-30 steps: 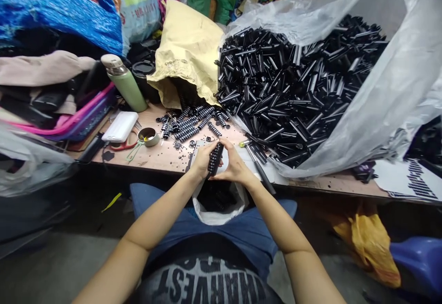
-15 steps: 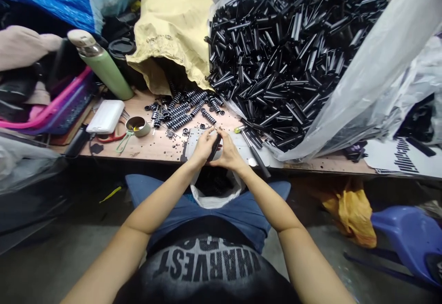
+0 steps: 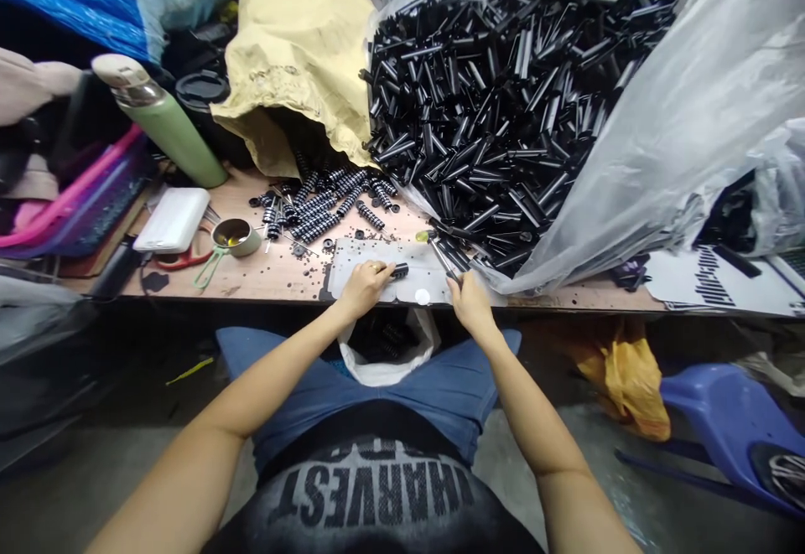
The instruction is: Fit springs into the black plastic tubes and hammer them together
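Head view, seated at the counter (image 3: pixel 264 279), near its front edge. Left hand (image 3: pixel 361 286) rests on a pale flat sheet (image 3: pixel 415 282) at that edge, fingers pinched round a short black cylinder (image 3: pixel 398 270) that lies on its side on the sheet, pointing right. Right hand (image 3: pixel 469 302) sits at the sheet's right end, fingers closed on a thin dark rod-like tool (image 3: pixel 444 259) that angles up-left toward a small yellow-green bit (image 3: pixel 420 236); what the tool is cannot be told.

Behind the sheet: scattered ribbed black-and-white parts (image 3: pixel 327 206) spilling from a yellow sack (image 3: pixel 295 51). Right rear: a large heap of black tubes (image 3: pixel 503 101) in a clear plastic bag (image 3: pixel 692 118). Left side: green bottle (image 3: pixel 164 122), white box (image 3: pixel 171 220), small cup (image 3: pixel 234 236). A white bag (image 3: pixel 390 353) with dark pieces hangs open in the lap, just below the front edge.

Judgement: one piece is held steady, tool just taken up. Next move likely calls for bringing the tool tip to the cylinder's open end, aligned along its axis, left hand holding firm.
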Demonstrator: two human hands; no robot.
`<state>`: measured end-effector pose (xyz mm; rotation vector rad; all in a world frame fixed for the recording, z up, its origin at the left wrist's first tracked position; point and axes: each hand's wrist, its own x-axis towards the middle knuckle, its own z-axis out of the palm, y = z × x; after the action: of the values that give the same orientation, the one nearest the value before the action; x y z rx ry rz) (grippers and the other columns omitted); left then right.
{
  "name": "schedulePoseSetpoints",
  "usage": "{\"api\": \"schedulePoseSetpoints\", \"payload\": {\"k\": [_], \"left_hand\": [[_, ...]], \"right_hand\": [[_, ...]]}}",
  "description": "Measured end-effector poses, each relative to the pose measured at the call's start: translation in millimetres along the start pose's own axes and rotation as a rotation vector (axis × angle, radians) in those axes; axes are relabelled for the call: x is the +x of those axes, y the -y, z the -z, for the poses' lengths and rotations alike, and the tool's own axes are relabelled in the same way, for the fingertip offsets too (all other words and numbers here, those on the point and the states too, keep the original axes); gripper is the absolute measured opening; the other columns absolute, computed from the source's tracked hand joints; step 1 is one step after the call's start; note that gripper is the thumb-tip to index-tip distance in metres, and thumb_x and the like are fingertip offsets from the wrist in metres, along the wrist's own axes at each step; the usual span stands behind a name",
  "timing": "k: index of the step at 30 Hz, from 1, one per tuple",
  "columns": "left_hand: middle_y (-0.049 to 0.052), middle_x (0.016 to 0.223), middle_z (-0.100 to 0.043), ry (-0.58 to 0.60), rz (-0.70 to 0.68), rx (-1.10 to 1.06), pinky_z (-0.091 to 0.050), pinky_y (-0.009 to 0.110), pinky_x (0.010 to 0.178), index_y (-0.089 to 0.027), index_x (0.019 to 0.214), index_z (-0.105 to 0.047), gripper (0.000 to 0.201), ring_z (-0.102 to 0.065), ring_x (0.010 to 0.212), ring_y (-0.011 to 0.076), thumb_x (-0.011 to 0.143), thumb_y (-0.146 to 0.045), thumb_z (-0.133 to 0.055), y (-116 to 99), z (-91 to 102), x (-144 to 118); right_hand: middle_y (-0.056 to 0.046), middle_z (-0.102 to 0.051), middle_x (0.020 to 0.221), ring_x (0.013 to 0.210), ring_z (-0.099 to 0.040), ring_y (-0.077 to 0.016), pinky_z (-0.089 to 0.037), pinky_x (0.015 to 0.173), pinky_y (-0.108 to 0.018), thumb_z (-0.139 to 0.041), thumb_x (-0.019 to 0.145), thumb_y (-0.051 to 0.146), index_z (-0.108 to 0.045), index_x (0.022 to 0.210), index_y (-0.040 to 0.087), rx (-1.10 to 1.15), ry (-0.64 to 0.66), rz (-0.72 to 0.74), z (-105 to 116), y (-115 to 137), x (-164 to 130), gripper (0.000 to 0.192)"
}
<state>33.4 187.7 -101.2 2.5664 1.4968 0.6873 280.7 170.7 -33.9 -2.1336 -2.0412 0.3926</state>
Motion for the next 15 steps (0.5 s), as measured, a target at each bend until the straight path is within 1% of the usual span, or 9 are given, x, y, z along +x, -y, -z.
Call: {"api": "schedulePoseSetpoints", "payload": {"k": [2,4,6,8,9,11,13,15], "left_hand": [[0.014,0.105,-0.064,-0.004,0.004,0.009,-0.043,0.035,0.076,-0.014,0.127,-0.055,0.035,-0.057,0.093,0.0221,0.097,-0.023,-0.04,0.9,-2.9,-1.2],[0.015,0.108,-0.063,0.014,-0.015,0.025,-0.042,0.037,0.078,-0.015,0.13,-0.053,0.036,-0.057,0.094,0.0223,0.097,-0.02,-0.039,0.7,-3.4,-3.5],[0.015,0.111,-0.064,0.042,-0.018,0.05,-0.041,0.041,0.081,-0.017,0.132,-0.052,0.039,-0.058,0.096,0.0233,0.096,-0.017,-0.037,-2.4,-1.4,-5.8],[0.016,0.114,-0.064,0.066,0.001,0.088,-0.039,0.046,0.087,-0.017,0.134,-0.05,0.041,-0.058,0.099,0.0247,0.096,-0.014,-0.033,-10.4,1.1,-7.3],[0.017,0.118,-0.063,0.068,0.016,0.107,-0.037,0.048,0.091,-0.015,0.135,-0.049,0.042,-0.058,0.103,0.0258,0.097,-0.015,-0.031,-16.4,1.7,-7.7],[0.02,0.13,-0.055,0.059,0.037,0.135,-0.032,0.051,0.1,-0.011,0.139,-0.043,0.045,-0.052,0.118,0.029,0.098,-0.021,-0.031,-31.0,0.7,-7.7],[0.023,0.142,-0.043,0.051,0.038,0.148,-0.025,0.051,0.108,-0.005,0.142,-0.037,0.054,-0.038,0.133,0.0319,0.097,-0.034,-0.035,-45.4,-2.9,-7.6],[0.024,0.148,-0.034,0.059,0.024,0.143,-0.02,0.05,0.112,-0.001,0.144,-0.032,0.064,-0.026,0.14,0.0332,0.095,-0.042,-0.038,-55.2,-7.6,-8.4]], "right_hand": [[-0.005,-0.061,0.074,0.068,-0.059,-0.0203,-0.04,0.064,-0.029,-0.031,0.097,0.042,-0.049,0.095,0.02,0.201,0.031,0.069,2.4,3.0,-15.7,0.028],[-0.001,-0.057,0.065,0.06,-0.056,-0.0182,-0.039,0.06,-0.027,-0.025,0.097,0.044,-0.048,0.09,0.022,0.323,0.061,0.108,0.2,5.0,-32.4,0.033],[0.001,-0.052,0.057,0.053,-0.053,-0.0177,-0.037,0.056,-0.026,-0.024,0.096,0.044,-0.046,0.082,0.023,0.332,0.141,0.099,-2.7,5.4,-45.9,0.034],[0.002,-0.049,0.053,0.049,-0.051,-0.0176,-0.035,0.053,-0.027,-0.024,0.095,0.044,-0.044,0.075,0.024,0.31,0.21,0.072,-0.9,7.1,-54.6,0.035],[0.002,-0.049,0.052,0.048,-0.05,-0.0174,-0.034,0.052,-0.026,-0.024,0.095,0.044,-0.044,0.075,0.024,0.319,0.214,0.062,3.0,9.6,-57.7,0.035],[0.003,-0.048,0.052,0.046,-0.049,-0.0167,-0.034,0.05,-0.026,-0.023,0.096,0.046,-0.043,0.077,0.025,0.389,0.162,0.074,15.1,19.5,-62.9,0.035],[0.003,-0.049,0.053,0.046,-0.049,-0.0161,-0.035,0.051,-0.026,-0.024,0.096,0.047,-0.044,0.081,0.025,0.462,0.102,0.133,26.9,34.3,-68.1,0.034],[0.001,-0.052,0.056,0.049,-0.052,-0.0165,-0.037,0.052,-0.026,-0.025,0.097,0.047,-0.048,0.087,0.024,0.492,0.097,0.221,30.6,49.5,-72.5,0.034]]}}
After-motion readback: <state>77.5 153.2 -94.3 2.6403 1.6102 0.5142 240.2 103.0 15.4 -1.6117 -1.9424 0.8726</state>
